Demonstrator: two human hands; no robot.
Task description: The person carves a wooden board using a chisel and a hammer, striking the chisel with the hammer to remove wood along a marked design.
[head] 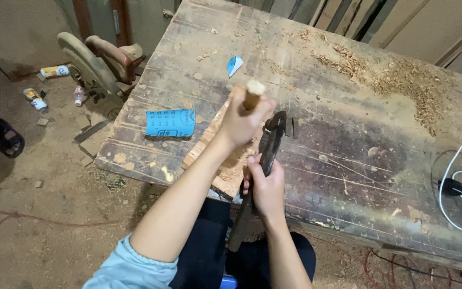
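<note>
My left hand (241, 120) is closed around a short round wooden piece (253, 92), whose pale cut end sticks up above my fist. My right hand (266, 184) grips the long dark handles of a pair of rusty metal pincers (267, 152). The pincers' jaws (280, 120) lie just to the right of my left fist, close to the wooden piece. Both hands hover over the near edge of a worn wooden workbench (348, 155). A rough flat slab of wood (209, 144) lies on the bench under my left forearm.
A blue sheet of sandpaper (170, 122) lies left of my hands, a smaller blue scrap (234, 65) farther back. Wood shavings (402, 80) pile at the back right. A white cable (458, 187) coils at the right edge. A power saw (102, 61) and cans (54, 71) sit on the dirt floor.
</note>
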